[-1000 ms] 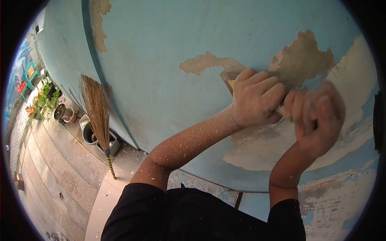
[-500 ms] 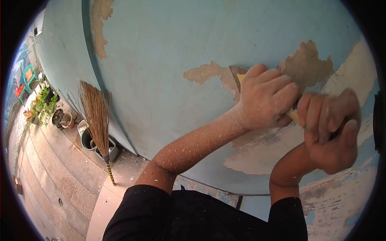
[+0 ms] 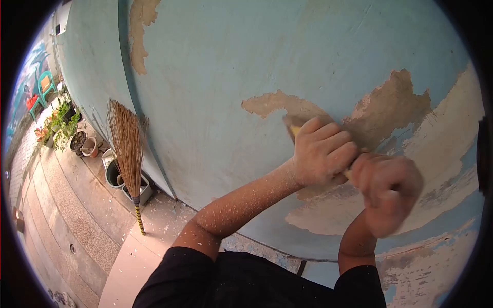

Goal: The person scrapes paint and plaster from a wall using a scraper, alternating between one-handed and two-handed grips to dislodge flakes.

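Note:
My left hand [image 3: 324, 154] is closed around the yellow handle of a paint scraper [image 3: 295, 129], close to its blade. The blade is blurred and meets the painted wall [image 3: 210, 123] at the lower edge of a bare patch [image 3: 280, 102]. Behind it, my right hand [image 3: 387, 190], smeared by motion, is curled in a fist at the rear end of the handle. Most of the handle is hidden by my fingers. Pale paint flakes cover my left forearm.
A stick broom [image 3: 128, 154] leans bristles-up against the wall at left, by buckets [image 3: 112, 174]. Potted plants [image 3: 64, 120] and green chairs [image 3: 46, 84] stand farther off. Larger peeled areas [image 3: 390, 105] spread to the right. Flakes lie on the floor [image 3: 138, 256].
Both hands and the scraper have shifted left and down along the wall. My right hand has come closer to my left. The camera view has tilted slightly.

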`<control>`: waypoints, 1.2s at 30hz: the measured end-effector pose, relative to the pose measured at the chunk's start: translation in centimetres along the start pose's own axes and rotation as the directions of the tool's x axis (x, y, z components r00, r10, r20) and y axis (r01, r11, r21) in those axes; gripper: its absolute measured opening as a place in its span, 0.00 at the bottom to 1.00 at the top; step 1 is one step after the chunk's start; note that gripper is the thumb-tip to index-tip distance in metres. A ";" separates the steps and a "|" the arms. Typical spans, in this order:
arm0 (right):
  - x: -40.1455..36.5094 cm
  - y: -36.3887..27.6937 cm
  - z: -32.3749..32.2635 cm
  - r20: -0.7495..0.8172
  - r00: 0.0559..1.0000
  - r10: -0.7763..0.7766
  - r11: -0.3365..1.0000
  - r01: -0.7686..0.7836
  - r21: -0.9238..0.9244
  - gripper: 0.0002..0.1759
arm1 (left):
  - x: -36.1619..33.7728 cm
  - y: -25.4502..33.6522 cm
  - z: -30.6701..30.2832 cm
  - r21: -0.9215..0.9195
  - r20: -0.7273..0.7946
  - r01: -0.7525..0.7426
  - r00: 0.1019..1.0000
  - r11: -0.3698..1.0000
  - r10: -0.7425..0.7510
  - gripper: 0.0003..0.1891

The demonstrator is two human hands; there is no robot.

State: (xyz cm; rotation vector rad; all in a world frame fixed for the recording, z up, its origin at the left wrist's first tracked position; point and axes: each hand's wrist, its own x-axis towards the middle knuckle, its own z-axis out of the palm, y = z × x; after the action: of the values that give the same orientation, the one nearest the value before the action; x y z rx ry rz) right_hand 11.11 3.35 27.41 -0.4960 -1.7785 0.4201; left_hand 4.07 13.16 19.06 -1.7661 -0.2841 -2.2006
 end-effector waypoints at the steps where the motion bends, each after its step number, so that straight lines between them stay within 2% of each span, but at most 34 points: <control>1: -0.7 0.1 0.0 0.015 0.999 -0.033 0.993 0.035 -0.114 0.20 | -0.5 0.2 0.6 0.003 -0.002 0.016 1.000 1.000 -0.016 0.15; 2: -0.1 -0.3 -1.0 -0.063 0.986 0.157 0.985 -0.151 0.080 0.20 | -1.0 0.3 1.1 0.017 0.018 0.069 0.997 0.997 -0.070 0.15; 3: 0.4 -1.0 -1.9 -0.077 0.986 0.149 0.986 -0.143 0.082 0.20 | -0.4 0.1 1.4 0.029 0.038 0.094 0.995 0.995 -0.095 0.15; 5: 1.9 -2.0 -3.2 0.199 0.976 -0.089 0.994 0.074 0.082 0.19 | 2.2 0.0 1.3 0.031 0.049 0.053 0.997 0.998 -0.054 0.14; 6: 2.7 -2.3 -2.7 0.276 0.937 -0.213 0.974 0.183 0.133 0.19 | 3.0 -0.2 1.3 0.000 0.005 0.000 1.000 1.000 0.000 0.14; 7: 2.5 -1.9 -2.3 0.279 0.936 -0.216 0.973 0.185 0.136 0.19 | 3.3 -0.4 1.3 -0.030 -0.037 -0.045 0.998 0.999 0.043 0.14; 9: 1.6 0.0 -1.9 0.029 0.998 0.047 0.974 -0.053 0.219 0.16 | 0.7 -1.1 0.9 0.033 0.008 -0.018 1.000 0.999 0.018 0.14; 10: 1.0 1.1 -1.9 0.009 0.991 0.133 0.991 -0.133 -0.014 0.16 | -1.5 -1.3 0.9 0.054 0.004 0.060 0.998 0.997 -0.060 0.14; 11: 0.8 1.1 -1.8 0.005 0.991 0.136 0.991 -0.136 -0.016 0.16 | -2.8 -1.2 0.8 0.071 0.002 0.150 0.989 0.986 -0.150 0.14; 13: 0.8 1.2 -1.5 -0.026 0.984 0.174 0.967 -0.175 -0.183 0.18 | -1.3 -1.3 0.3 0.053 0.003 0.137 0.990 0.989 -0.138 0.14; 14: 1.1 0.3 -1.3 -0.014 0.984 0.179 0.967 -0.178 -0.183 0.18 | 0.4 -1.3 0.1 0.036 -0.023 0.041 0.999 0.998 -0.040 0.14; 15: 1.9 -1.3 -1.1 0.087 0.994 0.067 0.998 -0.067 -0.011 0.18 | 2.1 -1.5 -0.2 0.023 -0.047 -0.066 0.997 0.998 0.067 0.17; 16: 2.5 -2.1 -0.8 0.164 0.984 -0.063 0.984 0.035 0.173 0.19 | 3.1 -1.6 0.0 -0.021 -0.049 -0.093 0.995 0.995 0.092 0.16; 17: 2.7 -1.7 -0.4 0.170 0.983 -0.065 0.983 0.034 0.180 0.19 | 3.0 -1.7 -0.2 -0.011 -0.049 -0.093 0.995 0.996 0.092 0.16; 19: 2.7 -0.4 0.1 0.080 0.993 -0.088 0.971 0.103 -0.216 0.18 | 1.9 -1.6 -0.4 0.044 -0.014 0.057 0.998 0.997 -0.057 0.14; 20: 2.6 0.8 -0.3 0.214 0.976 0.034 0.914 0.057 -0.402 0.18 | -1.0 -1.8 0.2 0.054 -0.090 0.138 0.987 0.989 -0.133 0.14; 21: 2.3 1.8 0.1 0.213 0.976 0.040 0.912 0.051 -0.407 0.18 | -3.4 -1.3 0.0 0.049 -0.090 0.143 0.986 0.988 -0.138 0.14; 23: 1.9 3.3 1.5 0.295 0.951 0.095 0.915 0.033 -0.401 0.19 | -6.2 -0.7 -0.9 0.160 0.058 0.375 0.920 0.913 -0.388 0.14; 24: 2.4 2.6 1.7 0.310 0.946 0.095 0.916 0.038 -0.399 0.19 | -4.5 -1.0 -1.0 0.167 0.044 0.382 0.918 0.909 -0.394 0.14; 26: 3.7 -0.7 1.8 0.241 0.967 -0.080 0.985 0.113 -0.128 0.20 | 0.8 -1.5 -1.1 0.026 -0.087 0.085 0.993 0.996 -0.083 0.14; 27: 5.0 -1.6 2.0 0.243 0.966 -0.084 0.984 0.118 -0.130 0.20 | 1.8 -1.5 -0.4 0.026 -0.091 0.081 0.993 0.996 -0.079 0.14; 29: 7.2 -2.6 2.7 0.119 0.976 0.182 0.972 -0.160 -0.173 0.22 | 2.9 -1.4 0.8 0.055 -0.179 0.212 0.963 0.976 -0.199 0.15; 30: 6.9 -2.1 2.8 0.117 0.978 0.174 0.973 -0.153 -0.174 0.22 | 2.8 -1.7 0.4 0.052 -0.180 0.205 0.965 0.977 -0.192 0.15; 31: 5.8 -1.5 2.8 0.250 0.967 -0.045 0.969 0.103 -0.225 0.23 | 2.0 -1.5 0.0 0.051 -0.189 0.155 0.972 0.987 -0.143 0.16; 32: 4.7 -1.3 2.6 0.395 0.889 -0.231 0.908 0.343 -0.241 0.23 | 1.2 -0.8 -0.1 0.049 -0.200 0.121 0.974 0.991 -0.109 0.16; 33: 4.9 -1.6 2.4 0.396 0.894 -0.207 0.912 0.324 -0.254 0.23 | 1.3 -0.5 0.1 0.037 -0.199 0.142 0.971 0.989 -0.132 0.16; 34: 6.0 -2.0 2.4 0.273 0.961 -0.036 0.950 0.117 -0.289 0.23 | 2.2 -0.7 0.4 0.043 -0.192 0.183 0.966 0.982 -0.171 0.16; 35: 7.1 -2.6 2.3 0.145 0.980 0.137 0.952 -0.089 -0.293 0.24 | 2.9 -0.7 0.6 0.055 -0.188 0.220 0.960 0.974 -0.206 0.16; 36: 8.0 -3.5 1.9 0.146 0.980 0.135 0.951 -0.087 -0.296 0.24 | 3.5 -0.4 0.8 0.053 -0.191 0.219 0.960 0.974 -0.206 0.16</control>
State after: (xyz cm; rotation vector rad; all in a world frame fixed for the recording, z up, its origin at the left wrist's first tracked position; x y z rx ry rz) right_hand 7.09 4.64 35.25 -0.7904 -1.9906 0.2858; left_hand 3.94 13.39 22.66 -1.5421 -0.5268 -2.4484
